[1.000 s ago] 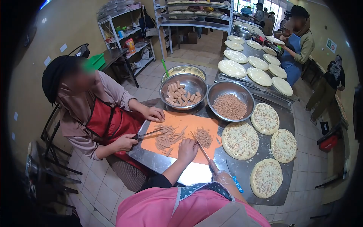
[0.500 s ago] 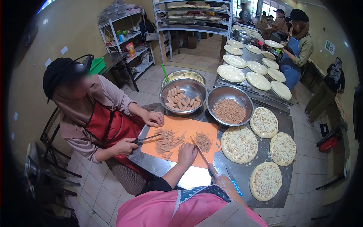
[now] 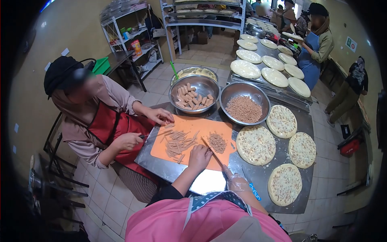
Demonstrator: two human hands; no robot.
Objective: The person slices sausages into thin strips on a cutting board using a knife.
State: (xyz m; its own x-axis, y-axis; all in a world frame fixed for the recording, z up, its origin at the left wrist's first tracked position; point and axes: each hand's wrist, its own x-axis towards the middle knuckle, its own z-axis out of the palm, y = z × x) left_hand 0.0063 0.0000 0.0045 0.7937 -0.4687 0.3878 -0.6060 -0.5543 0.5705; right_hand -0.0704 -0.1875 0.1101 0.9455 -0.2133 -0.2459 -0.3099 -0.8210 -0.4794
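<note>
Right grip clamped on the knife, I had its stiff blade over the board, beside soft-looking bits; it seemed light, best held by the handle. Whether my left grip was closed, I couldn't tell.

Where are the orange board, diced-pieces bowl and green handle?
Orange board (image 3: pixel 193 122): head view, bare far part.
Diced-pieces bowl (image 3: pixel 245 89): head view, inner far wall.
Green handle (image 3: pixel 174 70): head view, middle.

The person is wearing a pink garment, white-dotted teal trim, black left sleeve and beige cloth; clear plastic is covering the right hand.
</note>
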